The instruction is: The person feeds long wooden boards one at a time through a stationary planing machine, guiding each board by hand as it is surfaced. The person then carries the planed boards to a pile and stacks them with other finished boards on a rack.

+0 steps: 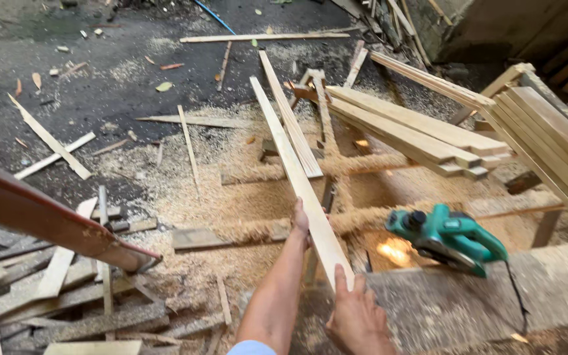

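I hold a long pale wooden plank (290, 158) that runs from near me away over the sawdust. My left hand (301, 220) grips its left edge about a third of the way up. My right hand (356, 315) holds the plank's near end, thumb up along its face. A second, thinner plank (289, 118) lies just beyond it, resting on a low wooden frame (323, 118). A green electric planer (448, 238) sits to the right on a rough concrete slab (448, 302), close to my right hand.
Stacked planed boards (422, 131) lie at the right, with more boards (553, 144) leaning beside them. Thick sawdust (231, 177) covers the ground. Scrap offcuts (67, 296) pile up at lower left under a reddish beam (41, 220). Loose strips (50, 141) litter the dark floor.
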Motion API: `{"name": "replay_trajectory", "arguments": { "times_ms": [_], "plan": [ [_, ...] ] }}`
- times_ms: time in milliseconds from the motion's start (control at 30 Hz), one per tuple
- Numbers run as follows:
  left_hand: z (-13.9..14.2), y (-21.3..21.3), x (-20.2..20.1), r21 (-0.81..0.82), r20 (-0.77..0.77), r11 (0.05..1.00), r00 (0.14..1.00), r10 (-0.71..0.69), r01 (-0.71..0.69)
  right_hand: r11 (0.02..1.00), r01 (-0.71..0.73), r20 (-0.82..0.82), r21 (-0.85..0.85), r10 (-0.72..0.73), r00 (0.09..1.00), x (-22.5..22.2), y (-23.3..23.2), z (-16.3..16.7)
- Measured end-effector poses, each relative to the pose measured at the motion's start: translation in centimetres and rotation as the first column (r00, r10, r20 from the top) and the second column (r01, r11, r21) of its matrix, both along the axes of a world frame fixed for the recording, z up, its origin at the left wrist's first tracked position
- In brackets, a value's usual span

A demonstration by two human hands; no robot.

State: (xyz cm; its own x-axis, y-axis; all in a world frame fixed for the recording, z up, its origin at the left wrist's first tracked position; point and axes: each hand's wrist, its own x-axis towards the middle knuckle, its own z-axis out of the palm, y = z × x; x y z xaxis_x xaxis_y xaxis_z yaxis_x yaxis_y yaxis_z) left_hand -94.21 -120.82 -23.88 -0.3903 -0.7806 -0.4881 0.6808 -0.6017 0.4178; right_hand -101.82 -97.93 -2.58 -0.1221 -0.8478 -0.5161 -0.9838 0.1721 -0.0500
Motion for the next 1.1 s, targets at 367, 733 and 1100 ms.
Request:
{"name": "replay_trajectory", "arguments": {
  "times_ms": [367, 733, 1100],
  "plan": [
    [-3.3, 0.7, 1.5, 0.012, 0.119, 1.000, 0.993, 0.001, -0.003, 0.949, 0.106, 0.211, -0.297, -0.043, 0.977, 2.8, -11.0, -6.6],
    [1.1, -7.5, 7.3, 0.155, 0.960, 0.918, 0.163, -0.227, 0.364, 0.941, 0.049, 0.075, -0.334, -0.026, 0.997, 6.1, -23.3, -14.9],
    [-4.1, -14.7, 8.8, -0.146, 0.978, 0.969, -0.119, 0.172, 0.198, 0.851, 0.045, 0.140, -0.524, 0.034, 0.990, 8.4, -32.2, -19.3]
  ]
}}
